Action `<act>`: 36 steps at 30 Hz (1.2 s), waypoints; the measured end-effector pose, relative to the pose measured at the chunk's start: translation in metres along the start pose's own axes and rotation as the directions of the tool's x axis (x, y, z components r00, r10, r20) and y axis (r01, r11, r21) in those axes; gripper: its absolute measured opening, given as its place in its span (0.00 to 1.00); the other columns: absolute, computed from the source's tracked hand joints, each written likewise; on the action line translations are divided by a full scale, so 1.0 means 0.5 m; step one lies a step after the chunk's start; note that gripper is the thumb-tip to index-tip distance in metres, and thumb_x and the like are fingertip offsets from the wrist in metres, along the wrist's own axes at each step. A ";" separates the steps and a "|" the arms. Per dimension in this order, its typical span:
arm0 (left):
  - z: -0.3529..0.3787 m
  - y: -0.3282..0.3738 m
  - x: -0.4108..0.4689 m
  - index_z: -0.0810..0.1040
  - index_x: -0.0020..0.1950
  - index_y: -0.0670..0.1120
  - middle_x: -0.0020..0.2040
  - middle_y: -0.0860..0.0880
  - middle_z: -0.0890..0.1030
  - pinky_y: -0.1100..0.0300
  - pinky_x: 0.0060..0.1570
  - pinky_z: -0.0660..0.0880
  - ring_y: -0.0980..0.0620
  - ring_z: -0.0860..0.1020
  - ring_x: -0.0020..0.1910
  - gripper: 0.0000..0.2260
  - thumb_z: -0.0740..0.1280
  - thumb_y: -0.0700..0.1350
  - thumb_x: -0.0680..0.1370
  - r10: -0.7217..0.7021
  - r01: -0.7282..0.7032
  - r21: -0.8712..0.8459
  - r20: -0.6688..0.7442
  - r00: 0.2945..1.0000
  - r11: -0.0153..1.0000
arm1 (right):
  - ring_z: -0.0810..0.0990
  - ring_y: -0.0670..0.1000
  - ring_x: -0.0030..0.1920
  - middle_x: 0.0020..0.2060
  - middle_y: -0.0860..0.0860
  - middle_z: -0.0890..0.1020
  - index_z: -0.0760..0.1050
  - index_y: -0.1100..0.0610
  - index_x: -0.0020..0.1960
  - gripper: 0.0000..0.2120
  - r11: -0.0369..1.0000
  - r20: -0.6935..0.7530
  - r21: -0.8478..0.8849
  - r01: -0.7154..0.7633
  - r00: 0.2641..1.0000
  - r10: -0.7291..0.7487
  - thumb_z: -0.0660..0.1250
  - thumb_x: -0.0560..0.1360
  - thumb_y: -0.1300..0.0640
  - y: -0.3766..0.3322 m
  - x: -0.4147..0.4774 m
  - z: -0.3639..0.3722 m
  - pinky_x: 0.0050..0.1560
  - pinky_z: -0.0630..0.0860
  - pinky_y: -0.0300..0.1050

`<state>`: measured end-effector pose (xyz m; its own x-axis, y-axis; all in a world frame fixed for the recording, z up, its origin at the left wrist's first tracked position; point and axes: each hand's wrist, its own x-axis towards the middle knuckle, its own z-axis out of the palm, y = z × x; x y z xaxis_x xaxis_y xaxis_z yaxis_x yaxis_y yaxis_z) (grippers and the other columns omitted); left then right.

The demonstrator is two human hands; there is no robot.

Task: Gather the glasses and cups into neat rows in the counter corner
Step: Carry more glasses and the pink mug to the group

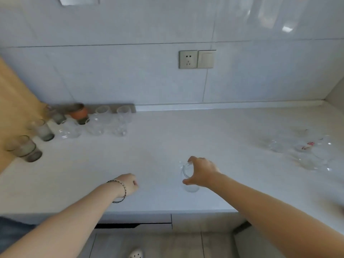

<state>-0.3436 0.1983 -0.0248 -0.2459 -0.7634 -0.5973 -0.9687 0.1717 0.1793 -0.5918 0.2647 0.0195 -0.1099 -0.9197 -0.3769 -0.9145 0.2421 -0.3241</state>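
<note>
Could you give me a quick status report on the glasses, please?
Right hand grips clear glass mid-counter. Left hand curled, empty. Rows stand in left corner; loose glasses far right. Nothing in between.

Right hand (202,173) grips a clear glass (188,178) over the counter (167,142).

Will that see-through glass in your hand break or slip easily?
Probably breakable: the clear glass looks thin, so set it down gently. Smooth and shiny, it may slip, though the right hand grips near its rim. Looks empty, so likely light.
</note>
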 end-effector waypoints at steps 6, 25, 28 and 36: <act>-0.065 -0.294 0.025 0.71 0.43 0.49 0.47 0.49 0.74 0.60 0.49 0.69 0.50 0.72 0.45 0.05 0.57 0.44 0.76 -0.102 0.099 -0.086 -0.033 0.994 0.991 | 0.77 0.53 0.58 0.60 0.50 0.77 0.66 0.51 0.68 0.33 0.988 0.066 -0.048 0.147 0.987 -0.143 0.72 0.67 0.43 -0.296 0.132 0.071 0.50 0.72 0.43; -0.201 -0.854 0.130 0.67 0.43 0.48 0.42 0.51 0.68 0.62 0.45 0.65 0.52 0.69 0.43 0.06 0.55 0.43 0.79 -0.185 0.196 -0.251 0.069 0.980 0.948 | 0.77 0.56 0.60 0.59 0.55 0.76 0.66 0.57 0.65 0.32 0.979 0.151 -0.034 0.203 0.969 -0.196 0.73 0.68 0.44 -0.975 0.520 0.281 0.57 0.74 0.47; -0.192 -0.877 0.133 0.68 0.45 0.48 0.45 0.51 0.70 0.61 0.50 0.68 0.52 0.71 0.47 0.05 0.54 0.44 0.79 -0.197 0.212 -0.267 0.081 0.977 0.940 | 0.76 0.56 0.60 0.59 0.56 0.77 0.65 0.57 0.65 0.32 0.970 0.152 -0.082 0.230 0.964 -0.216 0.72 0.69 0.43 -1.016 0.551 0.304 0.57 0.73 0.47; -0.181 -0.891 0.148 0.72 0.56 0.47 0.60 0.48 0.75 0.58 0.59 0.71 0.50 0.74 0.61 0.10 0.54 0.45 0.80 -0.199 0.219 -0.272 0.099 0.975 0.937 | 0.71 0.57 0.65 0.64 0.56 0.72 0.60 0.57 0.70 0.36 0.978 0.089 -0.018 0.207 0.975 -0.205 0.71 0.70 0.43 -1.056 0.580 0.328 0.61 0.72 0.50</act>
<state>0.0729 0.0093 -0.0782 -0.0502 -0.7170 -0.6952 -0.9522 -0.1755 0.2498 -0.0767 -0.0790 -0.0609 0.1150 -0.9184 -0.3786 -0.9243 0.0407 -0.3796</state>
